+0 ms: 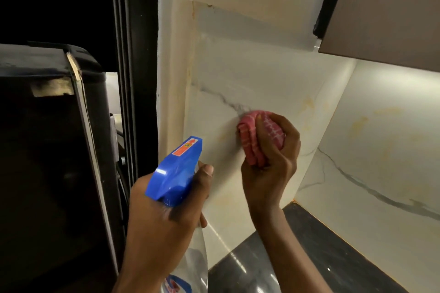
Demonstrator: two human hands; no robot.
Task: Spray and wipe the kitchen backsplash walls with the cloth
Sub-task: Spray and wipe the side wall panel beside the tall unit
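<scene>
The left hand [162,216] curls around the neck of a clear plastic spray bottle [177,169] with an angular blue trigger head. Ahead of both hands stands the glossy, grey-veined, yellow-stained marble backsplash [238,74]. The right hand [269,169] clutches a bunched, ribbed pink cloth [250,140] pressed against it.

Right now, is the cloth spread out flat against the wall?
No, the right hand grips the pink cloth bunched into a wad against the marble backsplash wall.
</scene>
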